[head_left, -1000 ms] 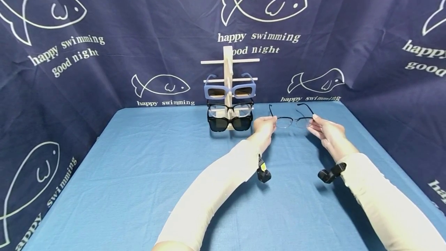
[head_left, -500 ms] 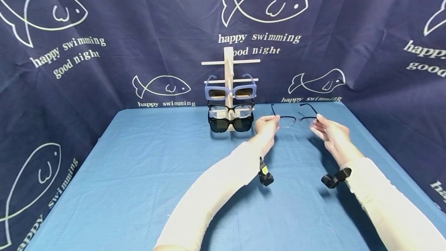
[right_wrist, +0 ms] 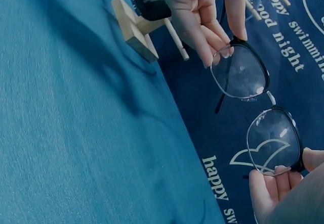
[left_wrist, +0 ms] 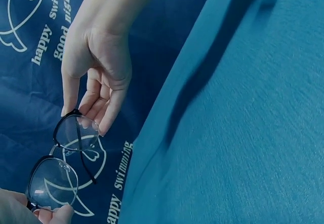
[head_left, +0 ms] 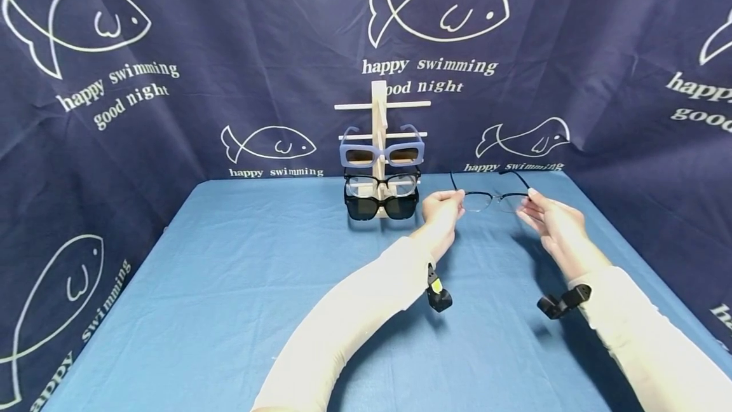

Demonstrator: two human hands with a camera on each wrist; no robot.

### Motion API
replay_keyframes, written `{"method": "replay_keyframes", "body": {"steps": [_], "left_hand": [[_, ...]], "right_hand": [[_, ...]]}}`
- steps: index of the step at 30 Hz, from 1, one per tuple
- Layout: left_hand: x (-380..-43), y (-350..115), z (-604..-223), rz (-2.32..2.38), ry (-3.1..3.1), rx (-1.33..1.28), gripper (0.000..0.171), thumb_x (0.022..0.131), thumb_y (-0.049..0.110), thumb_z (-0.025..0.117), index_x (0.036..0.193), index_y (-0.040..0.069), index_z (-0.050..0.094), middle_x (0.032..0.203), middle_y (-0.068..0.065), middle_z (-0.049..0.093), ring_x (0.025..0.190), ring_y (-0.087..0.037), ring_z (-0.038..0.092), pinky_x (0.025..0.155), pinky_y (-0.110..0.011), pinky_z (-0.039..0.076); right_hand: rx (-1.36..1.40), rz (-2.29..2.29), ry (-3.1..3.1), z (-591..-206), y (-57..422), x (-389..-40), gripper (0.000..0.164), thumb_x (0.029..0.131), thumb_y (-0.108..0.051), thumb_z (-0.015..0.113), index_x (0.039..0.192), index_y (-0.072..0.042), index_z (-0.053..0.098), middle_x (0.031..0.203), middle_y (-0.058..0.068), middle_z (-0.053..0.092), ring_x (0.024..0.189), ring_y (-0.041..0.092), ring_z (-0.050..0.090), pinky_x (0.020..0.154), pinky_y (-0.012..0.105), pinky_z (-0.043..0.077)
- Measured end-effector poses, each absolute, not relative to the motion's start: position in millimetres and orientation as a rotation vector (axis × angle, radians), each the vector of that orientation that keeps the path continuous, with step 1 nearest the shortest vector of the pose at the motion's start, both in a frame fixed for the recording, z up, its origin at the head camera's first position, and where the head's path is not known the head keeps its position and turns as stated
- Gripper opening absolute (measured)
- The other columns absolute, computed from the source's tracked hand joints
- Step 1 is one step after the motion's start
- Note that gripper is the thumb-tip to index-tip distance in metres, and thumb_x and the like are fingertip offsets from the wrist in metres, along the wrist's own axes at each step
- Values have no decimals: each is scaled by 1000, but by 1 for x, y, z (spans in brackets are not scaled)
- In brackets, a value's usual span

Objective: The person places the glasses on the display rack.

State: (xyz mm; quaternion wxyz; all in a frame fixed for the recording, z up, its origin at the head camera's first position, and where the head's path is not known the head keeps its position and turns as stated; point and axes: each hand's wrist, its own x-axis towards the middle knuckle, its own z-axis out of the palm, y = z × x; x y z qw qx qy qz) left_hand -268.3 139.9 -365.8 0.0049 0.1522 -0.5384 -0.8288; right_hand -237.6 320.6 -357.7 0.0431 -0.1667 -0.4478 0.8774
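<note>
A pair of eyeglasses (head_left: 496, 198) with dark upper rims and clear lenses is held above the table, right of the wooden stand. The left hand (head_left: 441, 216) pinches one outer corner of the frame. At the opposite corner, the right hand (head_left: 559, 224) pinches it between thumb and fingers. Both temples are unfolded and point away towards the backdrop. In the right wrist view, the eyeglasses (right_wrist: 271, 98) hang between the two hands, lenses facing the person.
The wooden stand (head_left: 379, 110) carries blue-framed sunglasses (head_left: 381, 155), black-framed clear glasses (head_left: 382, 184) and black sunglasses (head_left: 381, 208), one above another. Its top rod (head_left: 408, 105) bears no glasses. A blue cloth (head_left: 229, 285) covers the table; a navy fish-print backdrop (head_left: 320, 75) encloses it.
Both hands have moved slightly to the right with the eyeglasses, away from the stand. The grip looks the same. The head view has shifted a little.
</note>
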Motion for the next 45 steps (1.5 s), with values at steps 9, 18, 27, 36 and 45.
{"method": "replay_keyframes", "body": {"steps": [9,18,27,36,45], "left_hand": [[-259,139,-359,-2626,-1657,440,3,83,1,72,82,-2,70,63,0,54,61,-11,51,73,-32,61],[-258,132,-353,-2609,-1717,399,4,84,1,71,85,-3,71,63,0,53,61,-11,51,74,-31,62],[-257,128,-346,-2623,-1718,337,5,83,2,73,85,-3,72,66,1,56,62,-10,53,73,-29,61],[-256,127,-338,-2640,-1667,255,7,83,0,72,88,-6,71,67,1,57,63,-11,55,75,-30,61],[-250,123,-332,-2656,-1705,239,7,83,2,73,88,-2,72,73,-2,64,68,-13,59,77,-29,61]], "right_hand": [[-525,2658,-1322,-348,317,-230,16,86,-2,71,70,-5,71,65,7,70,58,17,68,64,30,62],[-532,2693,-1339,-345,315,-227,14,85,-4,73,71,-4,72,66,7,69,61,17,69,67,31,62],[-455,2737,-1273,-340,313,-223,14,86,-2,71,72,-2,72,65,9,69,58,19,68,63,33,63],[-357,2786,-1252,-329,316,-224,15,87,-2,70,72,-1,72,67,11,69,60,20,68,65,33,63],[-196,2883,-1207,-327,322,-220,19,92,1,60,77,2,71,71,13,69,66,24,69,68,36,63]]}}
